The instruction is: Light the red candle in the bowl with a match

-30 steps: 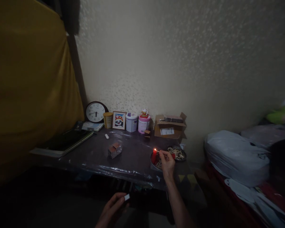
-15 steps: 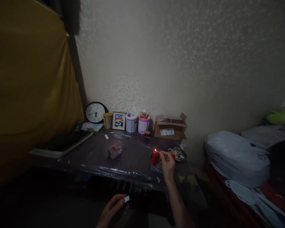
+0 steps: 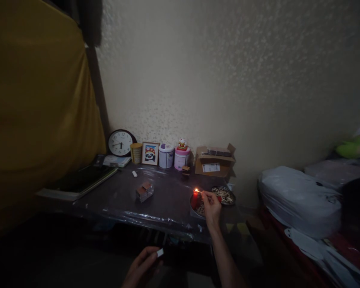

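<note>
My right hand (image 3: pixel 212 208) pinches a thin matchstick (image 3: pixel 199 192), its tip at the flame on top of a red candle (image 3: pixel 194 201). The candle stands upright in a round dish (image 3: pixel 200 215) that also holds many small sticks. Below the table edge, my left hand (image 3: pixel 144 264) is closed round a small box with a white end (image 3: pixel 160 252), which looks like a matchbox; most of it is hidden by my fingers. Behind my right hand lies a second dish (image 3: pixel 234 199) full of used-looking matchsticks.
A plastic-wrapped pack of small boxes (image 3: pixel 145 191) lies mid-table. Along the wall stand a clock (image 3: pixel 121 143), a yellow cup (image 3: pixel 136 153), a panda picture (image 3: pixel 150 154), two tubs and a cardboard box (image 3: pixel 214 162). White bags (image 3: pixel 300 200) are piled at the right.
The flame at the candle's top has grown larger and brighter. Both hands have stayed almost where they were.
</note>
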`<state>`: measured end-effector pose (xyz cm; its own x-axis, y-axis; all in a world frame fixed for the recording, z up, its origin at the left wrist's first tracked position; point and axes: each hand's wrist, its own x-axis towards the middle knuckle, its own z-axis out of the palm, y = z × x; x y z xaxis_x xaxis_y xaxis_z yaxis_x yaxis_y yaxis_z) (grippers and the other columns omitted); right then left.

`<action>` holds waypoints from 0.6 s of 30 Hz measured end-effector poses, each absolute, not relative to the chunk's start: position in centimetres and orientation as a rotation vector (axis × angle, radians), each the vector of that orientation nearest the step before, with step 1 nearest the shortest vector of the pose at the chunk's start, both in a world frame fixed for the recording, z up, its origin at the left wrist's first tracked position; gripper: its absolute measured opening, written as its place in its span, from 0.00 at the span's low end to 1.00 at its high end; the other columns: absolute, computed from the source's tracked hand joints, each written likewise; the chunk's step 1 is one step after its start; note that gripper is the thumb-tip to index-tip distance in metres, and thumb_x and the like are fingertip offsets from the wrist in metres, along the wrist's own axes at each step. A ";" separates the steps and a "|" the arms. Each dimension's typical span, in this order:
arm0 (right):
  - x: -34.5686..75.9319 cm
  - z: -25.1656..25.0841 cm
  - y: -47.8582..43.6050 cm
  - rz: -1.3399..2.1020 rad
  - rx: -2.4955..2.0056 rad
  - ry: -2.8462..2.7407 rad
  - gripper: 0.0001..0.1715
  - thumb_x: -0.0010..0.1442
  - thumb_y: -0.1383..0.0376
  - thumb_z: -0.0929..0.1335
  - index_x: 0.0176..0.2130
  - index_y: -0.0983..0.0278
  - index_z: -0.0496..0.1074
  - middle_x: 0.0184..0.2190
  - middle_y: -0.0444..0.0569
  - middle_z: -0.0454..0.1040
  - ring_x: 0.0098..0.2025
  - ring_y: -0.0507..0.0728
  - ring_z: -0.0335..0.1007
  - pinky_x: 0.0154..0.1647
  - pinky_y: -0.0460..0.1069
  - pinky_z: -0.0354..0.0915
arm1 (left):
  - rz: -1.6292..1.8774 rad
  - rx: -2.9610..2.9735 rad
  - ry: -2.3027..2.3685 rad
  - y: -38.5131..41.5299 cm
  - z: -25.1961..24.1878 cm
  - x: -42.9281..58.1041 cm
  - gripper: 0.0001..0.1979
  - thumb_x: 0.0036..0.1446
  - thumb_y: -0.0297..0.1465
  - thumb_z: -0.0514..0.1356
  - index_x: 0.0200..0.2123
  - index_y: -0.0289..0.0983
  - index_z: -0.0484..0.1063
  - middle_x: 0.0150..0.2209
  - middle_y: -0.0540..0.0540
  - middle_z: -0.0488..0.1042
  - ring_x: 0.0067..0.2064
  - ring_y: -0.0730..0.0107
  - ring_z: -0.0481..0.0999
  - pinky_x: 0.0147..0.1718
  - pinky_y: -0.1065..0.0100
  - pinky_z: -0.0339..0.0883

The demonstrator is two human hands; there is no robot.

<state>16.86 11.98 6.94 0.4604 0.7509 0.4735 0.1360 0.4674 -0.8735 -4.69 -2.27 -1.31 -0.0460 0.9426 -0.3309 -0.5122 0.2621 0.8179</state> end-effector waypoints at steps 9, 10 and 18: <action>17.0 7.3 11.7 0.511 -1.023 -1.012 0.14 0.45 0.56 0.70 0.28 0.65 0.72 0.24 0.45 0.74 0.26 0.54 0.70 0.30 0.49 0.67 | 1.266 0.544 1.032 -2.1 -1.8 -4.7 0.21 0.30 0.45 0.68 0.27 0.38 0.74 0.26 0.47 0.75 0.31 0.63 0.73 0.33 0.67 0.62; 16.9 7.5 11.6 0.519 -1.016 -1.004 0.13 0.44 0.56 0.70 0.27 0.64 0.72 0.23 0.45 0.74 0.26 0.54 0.70 0.30 0.49 0.67 | 1.267 0.552 1.052 -2.1 -1.7 -4.7 0.21 0.29 0.46 0.68 0.27 0.38 0.74 0.26 0.47 0.75 0.32 0.63 0.73 0.33 0.66 0.62; 18.6 11.3 8.7 0.610 -0.950 -0.938 0.14 0.42 0.57 0.72 0.28 0.64 0.73 0.24 0.45 0.75 0.25 0.54 0.70 0.28 0.49 0.67 | 1.202 0.613 1.002 -3.5 1.5 -5.0 0.16 0.35 0.42 0.68 0.27 0.39 0.74 0.28 0.47 0.76 0.35 0.61 0.74 0.36 0.66 0.64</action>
